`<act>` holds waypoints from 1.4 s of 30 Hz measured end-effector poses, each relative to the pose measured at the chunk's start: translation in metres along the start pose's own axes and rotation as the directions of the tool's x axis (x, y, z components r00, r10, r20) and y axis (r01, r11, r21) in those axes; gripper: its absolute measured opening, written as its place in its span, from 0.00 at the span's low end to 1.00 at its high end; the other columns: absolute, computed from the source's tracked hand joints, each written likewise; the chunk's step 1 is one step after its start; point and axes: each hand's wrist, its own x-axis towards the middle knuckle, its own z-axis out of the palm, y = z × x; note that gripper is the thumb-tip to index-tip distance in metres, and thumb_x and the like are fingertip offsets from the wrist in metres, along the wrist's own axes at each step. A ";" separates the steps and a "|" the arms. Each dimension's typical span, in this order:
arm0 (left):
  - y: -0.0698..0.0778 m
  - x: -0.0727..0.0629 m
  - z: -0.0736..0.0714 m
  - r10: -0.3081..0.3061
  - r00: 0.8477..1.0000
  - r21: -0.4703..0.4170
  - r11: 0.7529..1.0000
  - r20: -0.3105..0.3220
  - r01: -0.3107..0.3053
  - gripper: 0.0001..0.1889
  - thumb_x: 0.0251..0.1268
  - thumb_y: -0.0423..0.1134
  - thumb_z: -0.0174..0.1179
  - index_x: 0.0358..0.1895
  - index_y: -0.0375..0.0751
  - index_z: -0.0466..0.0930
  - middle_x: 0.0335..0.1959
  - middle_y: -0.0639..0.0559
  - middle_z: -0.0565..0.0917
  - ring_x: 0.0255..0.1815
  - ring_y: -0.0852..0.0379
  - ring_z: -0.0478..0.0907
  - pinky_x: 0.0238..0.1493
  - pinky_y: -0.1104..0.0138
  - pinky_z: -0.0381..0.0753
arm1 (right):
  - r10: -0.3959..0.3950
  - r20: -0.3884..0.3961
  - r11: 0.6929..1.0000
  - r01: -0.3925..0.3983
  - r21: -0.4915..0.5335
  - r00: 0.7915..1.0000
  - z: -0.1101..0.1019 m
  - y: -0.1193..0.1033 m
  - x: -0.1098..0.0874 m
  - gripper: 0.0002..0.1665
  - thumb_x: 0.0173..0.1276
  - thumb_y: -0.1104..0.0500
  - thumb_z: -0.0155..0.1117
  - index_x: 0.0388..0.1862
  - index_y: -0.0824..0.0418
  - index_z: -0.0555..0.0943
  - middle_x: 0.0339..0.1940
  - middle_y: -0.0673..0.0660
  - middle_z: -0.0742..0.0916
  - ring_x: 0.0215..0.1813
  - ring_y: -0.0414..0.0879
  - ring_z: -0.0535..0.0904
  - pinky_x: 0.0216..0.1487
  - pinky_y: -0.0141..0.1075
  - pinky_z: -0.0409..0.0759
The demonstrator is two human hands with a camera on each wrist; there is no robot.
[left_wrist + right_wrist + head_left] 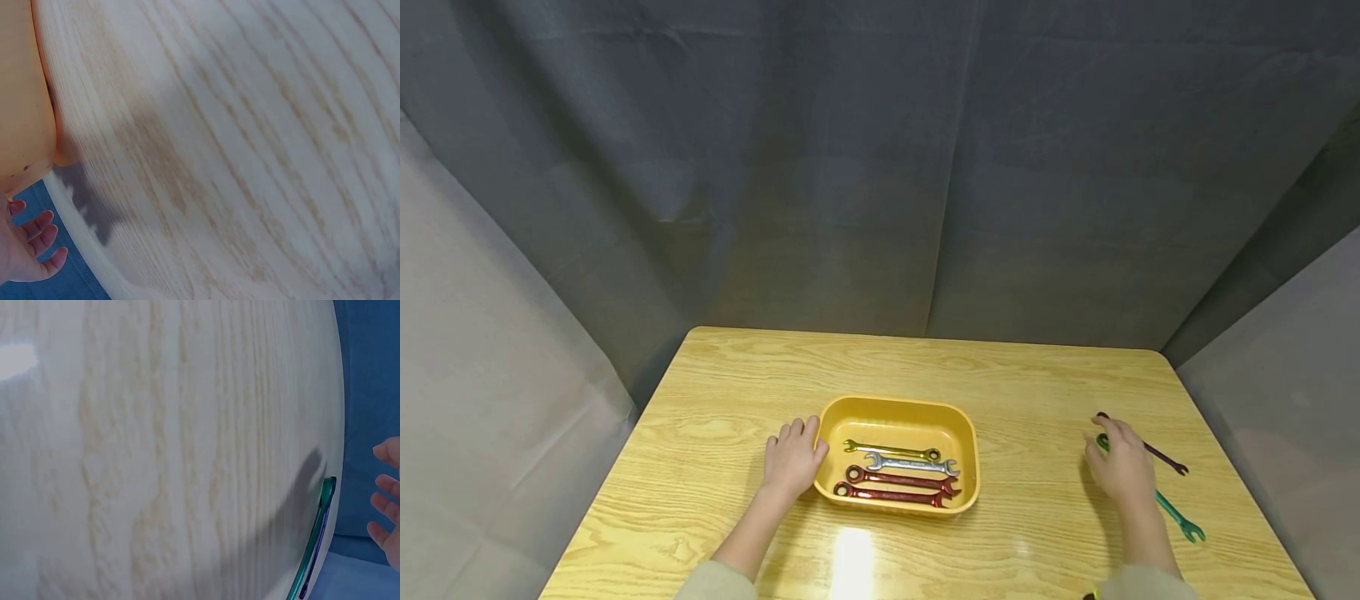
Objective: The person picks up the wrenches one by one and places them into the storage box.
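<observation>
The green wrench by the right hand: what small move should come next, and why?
Probably lower the right hand and pinch the green wrench: the hand hovers over it, seemingly holding nothing, and the wrench lies on the table, while four other wrenches already lie in the yellow tray.

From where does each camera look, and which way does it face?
Head: on the head, facing forward and down over the table and yellow tray; left hand, right hand, forearms show.
Left wrist: worn there, facing the table and tray's side; left hand shows lower left.
Right wrist: worn there, facing the table, green wrench and purple wrench; right hand shows at right edge.
Head and right wrist views share both wrenches.
</observation>
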 end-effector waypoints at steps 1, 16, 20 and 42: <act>0.000 0.000 0.000 0.000 1.000 0.000 1.000 -0.001 0.000 0.19 0.65 0.48 0.45 0.55 0.43 0.67 0.42 0.45 0.74 0.38 0.49 0.69 0.34 0.58 0.66 | 0.003 -0.003 1.000 -0.003 0.001 1.000 0.001 0.002 0.000 0.25 0.68 0.58 0.48 0.61 0.68 0.64 0.58 0.75 0.67 0.57 0.72 0.60 0.51 0.65 0.56; -0.001 0.000 0.002 0.003 1.000 0.000 1.000 -0.009 -0.003 0.19 0.65 0.48 0.45 0.55 0.43 0.67 0.43 0.44 0.74 0.39 0.48 0.69 0.36 0.56 0.67 | 0.088 -0.001 0.996 -0.088 -0.031 0.996 0.006 0.029 -0.014 0.26 0.65 0.60 0.51 0.60 0.70 0.64 0.55 0.76 0.67 0.54 0.74 0.61 0.45 0.66 0.59; -0.001 0.000 0.002 0.003 1.000 0.003 1.000 -0.012 -0.003 0.19 0.64 0.48 0.45 0.55 0.43 0.67 0.43 0.44 0.74 0.39 0.48 0.70 0.36 0.56 0.67 | 0.110 0.008 0.993 -0.110 -0.033 0.994 0.008 0.035 -0.018 0.26 0.64 0.61 0.50 0.59 0.70 0.65 0.55 0.76 0.67 0.54 0.74 0.61 0.45 0.66 0.59; -0.002 -0.001 -0.001 0.009 1.000 0.007 1.000 -0.006 -0.009 0.18 0.65 0.48 0.45 0.54 0.43 0.66 0.41 0.45 0.74 0.36 0.49 0.68 0.34 0.57 0.66 | 0.211 0.072 0.975 -0.204 -0.088 0.975 0.010 0.059 -0.024 0.25 0.64 0.60 0.47 0.58 0.70 0.64 0.52 0.78 0.66 0.51 0.75 0.61 0.42 0.64 0.63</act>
